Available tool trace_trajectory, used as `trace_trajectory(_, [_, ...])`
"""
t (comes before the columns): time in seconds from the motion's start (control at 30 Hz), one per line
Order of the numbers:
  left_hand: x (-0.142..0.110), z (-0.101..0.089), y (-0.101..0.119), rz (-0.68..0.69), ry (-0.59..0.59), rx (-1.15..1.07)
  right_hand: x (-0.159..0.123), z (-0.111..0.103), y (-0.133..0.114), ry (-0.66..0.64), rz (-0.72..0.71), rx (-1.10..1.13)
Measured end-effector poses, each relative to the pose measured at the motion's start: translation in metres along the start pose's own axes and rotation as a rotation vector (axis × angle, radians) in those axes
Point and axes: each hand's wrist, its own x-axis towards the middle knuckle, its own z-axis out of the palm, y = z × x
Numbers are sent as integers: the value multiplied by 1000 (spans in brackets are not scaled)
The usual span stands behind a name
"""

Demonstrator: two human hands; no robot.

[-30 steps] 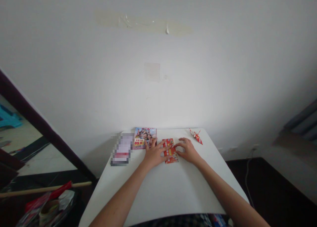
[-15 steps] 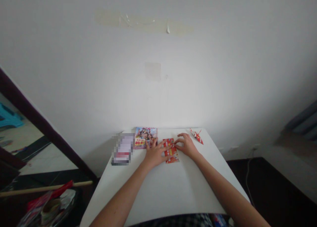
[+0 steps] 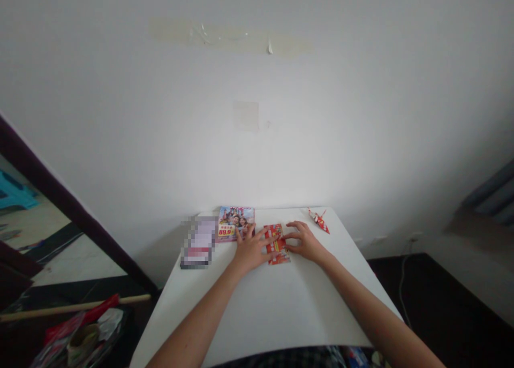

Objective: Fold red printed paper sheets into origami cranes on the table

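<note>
A red printed sheet of paper point(image 3: 277, 245), upright rectangle in outline, lies on the white table point(image 3: 277, 309) between my hands. My left hand point(image 3: 251, 250) is spread flat; some fingertips rest on the sheet's left part and others reach the lower edge of a colourful flyer point(image 3: 236, 219) showing people and "89.9". My right hand point(image 3: 305, 242) is at the sheet's right edge with fingers bent and apart, fingertips touching the paper. Behind that hand, a red-and-white folded paper crane point(image 3: 319, 221) sits near the table's back right corner.
A phone-like device point(image 3: 199, 243), pixelated over, lies at the table's left edge. The wall point(image 3: 257, 159) stands directly behind the table. On the floor at left are a wooden stick point(image 3: 76, 307) and a bag of odds and ends point(image 3: 82, 338). A cable point(image 3: 402, 287) hangs at right.
My right hand has slid slightly down along the sheet's right edge. My left hand, the sheet and the crane stay in place.
</note>
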Motion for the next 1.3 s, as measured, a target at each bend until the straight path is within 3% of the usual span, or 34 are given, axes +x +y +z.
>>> trace_trajectory(0.43, [1, 4, -3, 20, 20, -4, -24, -12, -10, -80, 2, 25])
trace_trajectory(0.87, [0, 2, -2, 31, 30, 2, -35, -17, -18, -68, 45, 43])
trace_trajectory(1.3, [0, 2, -2, 13, 18, 4, -37, -16, -20, -26, -6, 39])
